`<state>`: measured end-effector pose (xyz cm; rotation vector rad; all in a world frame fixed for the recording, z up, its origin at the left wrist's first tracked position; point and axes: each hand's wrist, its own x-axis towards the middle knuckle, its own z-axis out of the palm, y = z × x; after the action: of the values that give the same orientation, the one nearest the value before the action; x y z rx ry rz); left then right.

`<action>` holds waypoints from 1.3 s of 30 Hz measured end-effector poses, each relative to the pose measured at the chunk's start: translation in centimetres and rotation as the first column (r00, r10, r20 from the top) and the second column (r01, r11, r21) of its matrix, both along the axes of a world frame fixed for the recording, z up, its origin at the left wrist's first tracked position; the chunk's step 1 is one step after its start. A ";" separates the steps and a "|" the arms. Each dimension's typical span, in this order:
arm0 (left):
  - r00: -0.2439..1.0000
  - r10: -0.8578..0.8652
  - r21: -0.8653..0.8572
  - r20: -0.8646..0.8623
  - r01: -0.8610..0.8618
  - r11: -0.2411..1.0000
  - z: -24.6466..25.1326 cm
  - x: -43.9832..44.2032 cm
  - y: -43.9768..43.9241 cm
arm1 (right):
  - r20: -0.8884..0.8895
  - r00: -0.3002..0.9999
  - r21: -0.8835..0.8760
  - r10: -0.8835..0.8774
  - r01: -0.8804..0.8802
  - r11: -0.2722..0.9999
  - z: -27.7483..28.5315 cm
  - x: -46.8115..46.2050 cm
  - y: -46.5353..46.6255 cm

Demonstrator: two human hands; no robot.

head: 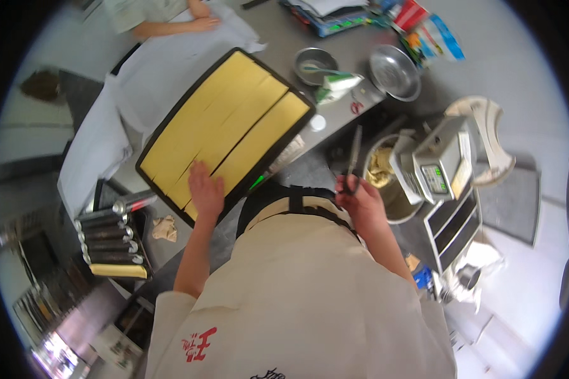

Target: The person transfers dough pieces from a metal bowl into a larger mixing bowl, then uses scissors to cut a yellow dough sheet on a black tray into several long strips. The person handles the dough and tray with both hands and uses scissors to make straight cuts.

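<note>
My left hand [206, 189] rests palm down, fingers slightly apart, on a flat yellow sheet [218, 123], which looks like sponge cake or pastry. Long cuts run along this sheet, and one strip is parted from the others by a dark gap. It lies in a black rectangular tray [309, 113], set at a slant on the worktop. My right hand [365, 206] is closed around the dark handles of scissors [355, 147], with the metal blades pointing away from me. The scissors are held in front of my waist, to the right of the tray.
White paper sheets [156, 76] spread beyond the tray, near another person's forearm [175, 29]. A small steel bowl [315, 61] with a spatula and a larger steel bowl [394, 76] stand right. Nearby are a digital scale [434, 177] and a dough bucket [398, 215]. Metal tubes [106, 234] lie left.
</note>
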<state>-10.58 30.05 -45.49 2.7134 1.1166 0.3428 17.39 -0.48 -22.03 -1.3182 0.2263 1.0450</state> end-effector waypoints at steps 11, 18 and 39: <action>0.998 -0.021 -0.133 -0.066 0.012 0.991 1.5 6.1 0.5 | 0.168 0.980 -0.082 0.110 -0.097 0.992 0.4 11.7 5.6; 0.983 0.097 -0.109 0.156 -0.080 0.991 4.4 16.0 3.9 | 0.356 0.748 -0.206 0.560 -0.521 0.828 0.0 24.0 13.9; 0.986 0.150 -0.235 -0.076 -0.164 0.958 2.2 36.2 11.7 | 0.159 0.714 -0.190 0.682 -0.656 0.730 -6.5 32.7 20.1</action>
<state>25.63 41.70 -43.30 2.4442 1.3019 0.1401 50.08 19.61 -28.54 -1.6666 -0.4094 1.4955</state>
